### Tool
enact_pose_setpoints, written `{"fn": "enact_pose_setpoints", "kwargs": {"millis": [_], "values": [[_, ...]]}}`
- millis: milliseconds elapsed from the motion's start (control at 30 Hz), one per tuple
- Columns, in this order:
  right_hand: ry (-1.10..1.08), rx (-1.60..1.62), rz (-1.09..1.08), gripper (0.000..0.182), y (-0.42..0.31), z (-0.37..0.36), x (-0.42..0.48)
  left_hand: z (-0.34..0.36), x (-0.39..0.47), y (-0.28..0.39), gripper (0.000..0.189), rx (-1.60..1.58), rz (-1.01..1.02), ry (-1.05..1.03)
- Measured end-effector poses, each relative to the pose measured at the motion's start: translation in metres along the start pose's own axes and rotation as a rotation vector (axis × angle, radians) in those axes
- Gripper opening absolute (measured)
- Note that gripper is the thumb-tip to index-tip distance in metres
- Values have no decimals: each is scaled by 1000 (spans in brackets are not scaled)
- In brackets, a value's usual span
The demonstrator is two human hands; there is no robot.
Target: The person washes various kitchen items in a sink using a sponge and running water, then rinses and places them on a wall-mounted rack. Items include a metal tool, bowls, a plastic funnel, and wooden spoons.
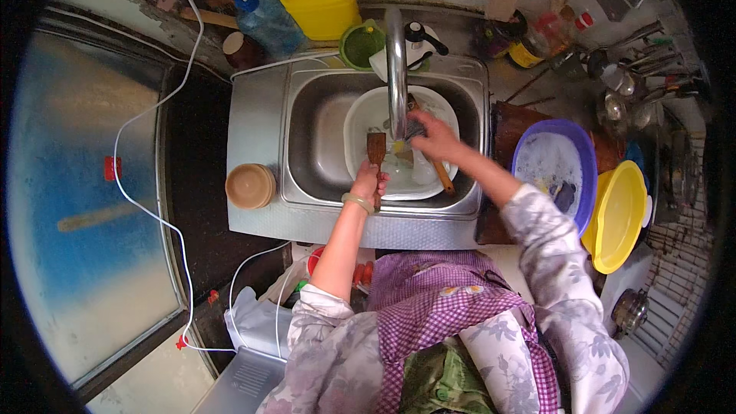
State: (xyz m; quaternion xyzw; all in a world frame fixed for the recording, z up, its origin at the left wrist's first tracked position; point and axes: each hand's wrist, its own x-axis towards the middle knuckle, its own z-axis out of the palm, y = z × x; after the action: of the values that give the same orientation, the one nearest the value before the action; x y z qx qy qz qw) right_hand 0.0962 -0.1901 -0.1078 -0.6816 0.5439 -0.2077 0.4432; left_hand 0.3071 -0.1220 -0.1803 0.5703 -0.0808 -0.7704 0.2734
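My left hand (367, 181) grips a flat wooden spatula (376, 148) by its handle, blade pointing away from me, over the near left side of a white basin (349, 126). Fingers and thumb of my right hand (438, 137), slightly blurred, close around a dark grey scrubber (415, 127) just right of the chrome faucet (397, 75). Water and utensils lie in the basin; a wooden handle (443, 177) leans over its near right rim. The faucet hides part of the basin's middle.
The basin stands in a stainless steel sink (322, 138). Stacked brown bowls (250, 186) sit on the left ledge. On the right are a purple basin (587, 155) of sudsy water and a yellow basin (618, 218). Behind stand a green strainer (362, 46) and a yellow jug (319, 6).
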Motion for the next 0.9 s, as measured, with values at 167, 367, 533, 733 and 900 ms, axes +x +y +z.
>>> {"fn": "enact_pose_setpoints", "kwargs": {"millis": [167,367,533,733,900], "values": [[-10,-186,-270,42,38,103,17,-2,25,4,18,34,-103,-86],[85,-225,-131,30,66,102,43,2,12,-5,18,-85,-182,-93],[-81,-202,-82,33,62,114,21,-25,70,-5,17,-376,-323,-130],[45,-157,73,36,78,110,40,-18,71,10,26,-435,-260,-177],[93,-78,-83,37,30,119,-1,-35,100,-25,49,-722,-217,-345]]}}
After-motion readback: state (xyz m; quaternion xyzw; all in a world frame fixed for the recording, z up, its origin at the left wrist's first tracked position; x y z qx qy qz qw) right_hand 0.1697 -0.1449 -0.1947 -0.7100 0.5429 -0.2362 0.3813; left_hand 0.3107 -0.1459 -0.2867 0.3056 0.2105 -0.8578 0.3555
